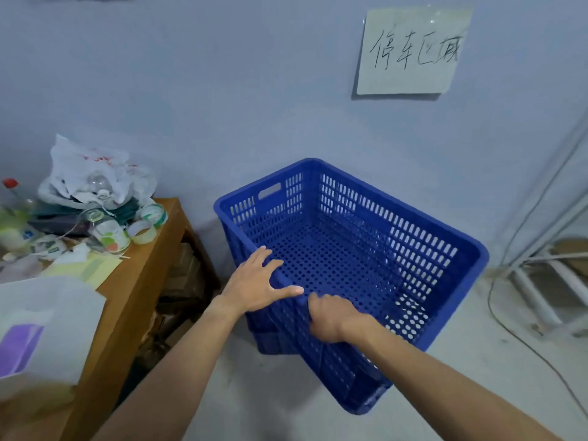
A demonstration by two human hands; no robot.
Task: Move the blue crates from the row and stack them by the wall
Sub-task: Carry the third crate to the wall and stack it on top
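An empty blue perforated crate [366, 237] sits tilted close to the pale wall [222, 106], its far corner almost touching it. Part of a second blue crate [270, 340] shows beneath its near left side. My left hand [257, 283] rests on the near rim with fingers spread and fairly straight. My right hand [332, 316] grips the same rim just to the right, fingers curled over the edge.
A wooden table [143, 281] stands left of the crates, cluttered with bags, tape rolls and bottles; a white bag [41, 329] sits at its near end. White metal framing [547, 281] and a cable [509, 326] lie on the floor at right. A paper sign [413, 52] hangs on the wall.
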